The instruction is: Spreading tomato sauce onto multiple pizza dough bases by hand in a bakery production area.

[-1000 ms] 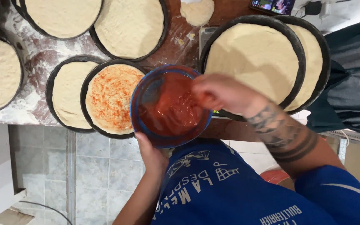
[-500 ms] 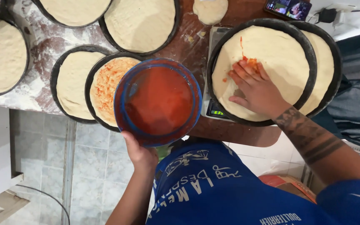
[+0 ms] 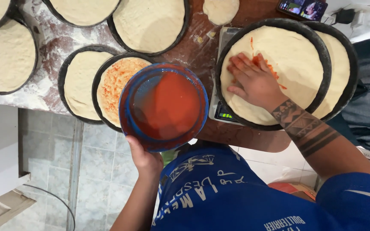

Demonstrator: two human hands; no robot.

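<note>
My left hand (image 3: 144,159) grips from below a blue bowl (image 3: 164,107) of red tomato sauce, held above the counter's front edge. My right hand (image 3: 254,80) lies flat, fingers spread, on a round of raw dough (image 3: 296,55) in a black pan (image 3: 322,51), smearing a streak of red sauce under the fingers. That pan rests on a digital scale (image 3: 222,112). Left of the bowl, a dough base with sauce spread on it (image 3: 112,81) sits in another black pan.
Several black pans of plain dough cover the floured counter (image 3: 61,42), one (image 3: 80,87) beside the sauced base and one (image 3: 342,64) under the right pan. A dough ball (image 3: 221,9) and a phone (image 3: 301,7) lie at the back. Tiled floor (image 3: 99,171) is below.
My right hand left the bowl, moved right onto the dough on the scale, and is spreading sauce there. The bowl stayed in my left hand, shifting slightly.
</note>
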